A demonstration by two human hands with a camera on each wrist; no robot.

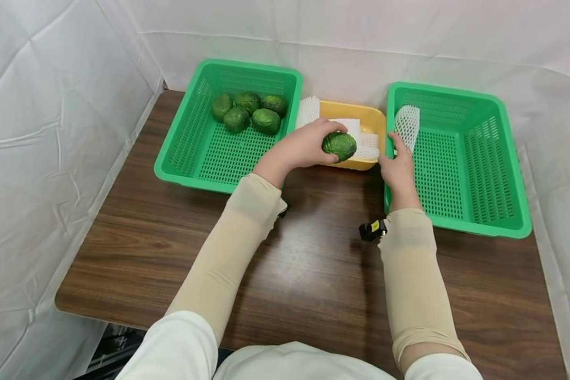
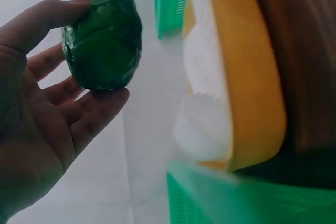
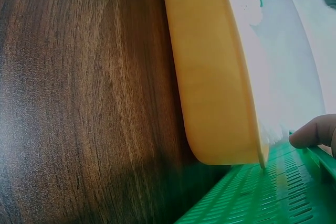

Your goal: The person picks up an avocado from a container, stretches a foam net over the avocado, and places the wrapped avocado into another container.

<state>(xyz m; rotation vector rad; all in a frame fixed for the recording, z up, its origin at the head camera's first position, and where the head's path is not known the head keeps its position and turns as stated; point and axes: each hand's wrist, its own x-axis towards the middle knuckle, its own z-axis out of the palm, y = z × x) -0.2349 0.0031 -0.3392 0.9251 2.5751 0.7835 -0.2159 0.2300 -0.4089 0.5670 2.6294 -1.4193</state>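
In the head view, my left hand (image 1: 309, 143) holds a wrinkled dark green avocado (image 1: 339, 146) over the front of the yellow bin. The left wrist view shows the thumb on one side of the avocado (image 2: 104, 38) and fingertips on the other. White foam net sleeves (image 1: 367, 145) lie in the yellow bin (image 1: 349, 164). My right hand (image 1: 400, 168) is at the near left rim of the right green basket (image 1: 461, 224), thumb and index finger spread. Just past it, a white foam net sleeve (image 1: 407, 124) lies against that basket's inner left side.
The left green basket (image 1: 190, 182) holds several avocados (image 1: 266, 121) toward its back. Another white net sleeve (image 1: 307, 111) stands beside its right rim. All containers stand on a brown wooden table (image 1: 313, 253), with white sheeting (image 1: 342, 58) behind.
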